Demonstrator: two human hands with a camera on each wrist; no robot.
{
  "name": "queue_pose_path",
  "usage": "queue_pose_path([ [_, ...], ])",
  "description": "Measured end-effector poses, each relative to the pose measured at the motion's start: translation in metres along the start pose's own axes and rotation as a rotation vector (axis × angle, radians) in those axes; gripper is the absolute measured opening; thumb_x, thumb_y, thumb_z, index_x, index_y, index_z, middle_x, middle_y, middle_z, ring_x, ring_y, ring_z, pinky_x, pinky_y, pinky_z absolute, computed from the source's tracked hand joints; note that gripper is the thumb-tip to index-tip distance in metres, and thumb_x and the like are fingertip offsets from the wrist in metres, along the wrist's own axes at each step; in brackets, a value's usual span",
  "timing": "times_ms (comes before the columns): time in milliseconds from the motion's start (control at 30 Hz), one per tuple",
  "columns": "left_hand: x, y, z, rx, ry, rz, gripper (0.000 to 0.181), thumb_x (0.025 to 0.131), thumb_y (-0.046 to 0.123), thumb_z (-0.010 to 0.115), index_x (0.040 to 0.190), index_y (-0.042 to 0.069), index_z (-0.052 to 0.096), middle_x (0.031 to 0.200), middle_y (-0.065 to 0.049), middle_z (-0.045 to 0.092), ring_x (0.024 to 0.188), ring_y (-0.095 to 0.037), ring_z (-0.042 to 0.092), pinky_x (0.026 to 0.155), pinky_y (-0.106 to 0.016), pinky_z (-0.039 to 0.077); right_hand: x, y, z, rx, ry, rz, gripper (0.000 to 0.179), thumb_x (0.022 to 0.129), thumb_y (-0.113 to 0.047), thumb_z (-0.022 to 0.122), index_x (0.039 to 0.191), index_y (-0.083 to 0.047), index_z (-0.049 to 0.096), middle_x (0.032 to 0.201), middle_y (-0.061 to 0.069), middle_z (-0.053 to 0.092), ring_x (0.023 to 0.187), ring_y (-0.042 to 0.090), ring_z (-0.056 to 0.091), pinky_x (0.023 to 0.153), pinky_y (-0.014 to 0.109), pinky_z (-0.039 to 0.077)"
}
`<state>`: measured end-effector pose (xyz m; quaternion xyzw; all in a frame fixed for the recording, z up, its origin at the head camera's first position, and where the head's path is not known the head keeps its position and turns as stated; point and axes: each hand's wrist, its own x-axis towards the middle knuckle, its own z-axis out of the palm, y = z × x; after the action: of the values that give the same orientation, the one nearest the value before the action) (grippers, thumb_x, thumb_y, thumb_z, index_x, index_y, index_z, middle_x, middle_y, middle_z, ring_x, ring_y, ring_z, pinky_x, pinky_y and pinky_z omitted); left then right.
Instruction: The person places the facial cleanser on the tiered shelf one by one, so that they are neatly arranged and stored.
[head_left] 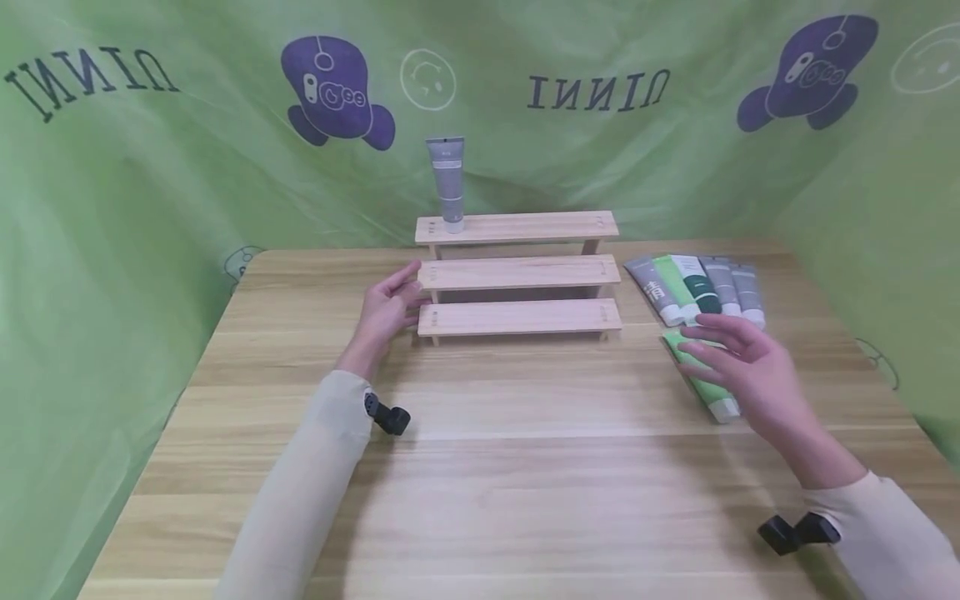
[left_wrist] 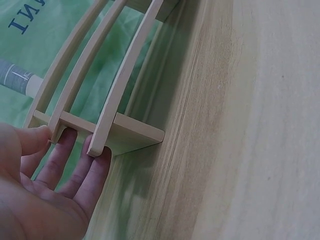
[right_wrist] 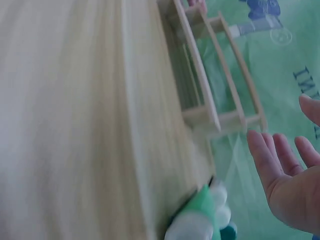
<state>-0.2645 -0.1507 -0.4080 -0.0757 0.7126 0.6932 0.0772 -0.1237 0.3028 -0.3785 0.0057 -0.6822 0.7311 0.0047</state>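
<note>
My left hand holds the left end of a three-tier wooden display rack. In the left wrist view, the thumb lies at the end of the middle tier, and the fingers curl beneath the boards. A grey tube stands upright on its white cap at the left of the top tier. My right hand hovers with spread fingers over a light green tube lying on the table, and nothing is in its grasp. Behind it, several grey and green tubes lie side by side to the right of the rack.
The wood-grain table reaches back to a green cloth backdrop printed with purple figures. Green cloth also hangs along both sides. A small black device sits on the left wrist, and another black device on the right.
</note>
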Motion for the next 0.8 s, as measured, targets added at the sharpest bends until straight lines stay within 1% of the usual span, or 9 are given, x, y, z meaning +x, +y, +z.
queue_pose_path([
  [67, -0.001, 0.0, -0.001, 0.002, 0.005, -0.001, 0.046, 0.104, 0.014, 0.055, 0.148, 0.029, 0.051, 0.139, -0.011, 0.057, 0.114, -0.031, 0.065, 0.091, -0.038, 0.059, -0.004, 0.003, -0.009, 0.003, 0.017, 0.012, 0.039, 0.096, 0.0, 0.067, 0.133, -0.007, 0.058, 0.119, 0.003, 0.07, 0.103, 0.016, 0.071, 0.081, 0.035, 0.06],
  [133, -0.002, 0.0, -0.001, 0.006, 0.005, 0.001, 0.046, 0.104, 0.014, 0.055, 0.148, 0.028, 0.051, 0.139, -0.011, 0.057, 0.114, -0.031, 0.065, 0.091, -0.039, 0.059, -0.008, 0.006, -0.018, 0.057, 0.028, 0.005, 0.039, 0.096, 0.005, 0.064, 0.133, -0.005, 0.058, 0.119, 0.004, 0.071, 0.103, 0.017, 0.071, 0.081, 0.036, 0.06],
  [267, -0.003, -0.001, -0.001, -0.01, -0.009, -0.003, 0.048, 0.103, 0.014, 0.057, 0.15, 0.024, 0.048, 0.141, -0.012, 0.056, 0.116, -0.032, 0.063, 0.094, -0.041, 0.058, -0.014, 0.009, -0.037, 0.122, 0.05, -0.018, 0.04, 0.096, 0.01, 0.06, 0.134, -0.004, 0.058, 0.118, 0.005, 0.071, 0.1, 0.017, 0.072, 0.078, 0.035, 0.061],
  [333, -0.003, -0.001, 0.0, -0.019, -0.01, -0.004, 0.049, 0.103, 0.014, 0.057, 0.15, 0.023, 0.048, 0.142, -0.012, 0.056, 0.118, -0.033, 0.063, 0.095, -0.042, 0.057, -0.015, 0.01, -0.046, 0.127, 0.057, -0.007, 0.041, 0.096, 0.009, 0.061, 0.134, -0.005, 0.057, 0.118, 0.005, 0.072, 0.1, 0.017, 0.072, 0.078, 0.034, 0.061],
  [467, -0.002, -0.001, 0.0, -0.011, -0.006, -0.001, 0.046, 0.104, 0.015, 0.055, 0.149, 0.028, 0.05, 0.141, -0.012, 0.056, 0.119, -0.033, 0.062, 0.095, -0.042, 0.057, -0.013, 0.009, -0.063, 0.14, 0.067, 0.021, 0.041, 0.096, 0.008, 0.061, 0.134, -0.008, 0.058, 0.119, 0.004, 0.071, 0.102, 0.016, 0.071, 0.081, 0.033, 0.061],
  [633, -0.001, -0.002, 0.0, -0.021, -0.005, 0.004, 0.045, 0.104, 0.015, 0.055, 0.147, 0.03, 0.052, 0.137, -0.013, 0.058, 0.117, -0.034, 0.063, 0.094, -0.042, 0.058, -0.009, 0.009, -0.085, 0.198, 0.058, 0.046, 0.043, 0.097, 0.012, 0.056, 0.133, -0.011, 0.06, 0.12, 0.006, 0.071, 0.102, 0.019, 0.071, 0.081, 0.034, 0.061],
  [700, 0.0, -0.003, 0.0, -0.026, -0.003, 0.002, 0.045, 0.104, 0.015, 0.056, 0.146, 0.03, 0.053, 0.137, -0.013, 0.059, 0.116, -0.033, 0.064, 0.094, -0.042, 0.058, -0.008, 0.009, -0.094, 0.163, 0.063, 0.081, 0.043, 0.097, 0.01, 0.057, 0.133, -0.014, 0.059, 0.119, 0.002, 0.071, 0.1, 0.019, 0.072, 0.08, 0.033, 0.061],
  [800, 0.0, -0.002, -0.001, -0.013, 0.001, 0.005, 0.045, 0.104, 0.015, 0.056, 0.146, 0.031, 0.053, 0.139, -0.012, 0.057, 0.117, -0.032, 0.063, 0.094, -0.041, 0.058, -0.005, 0.007, -0.106, 0.076, 0.066, 0.151, 0.041, 0.099, 0.004, 0.059, 0.133, -0.02, 0.057, 0.114, -0.004, 0.073, 0.093, 0.018, 0.073, 0.077, 0.03, 0.061],
])
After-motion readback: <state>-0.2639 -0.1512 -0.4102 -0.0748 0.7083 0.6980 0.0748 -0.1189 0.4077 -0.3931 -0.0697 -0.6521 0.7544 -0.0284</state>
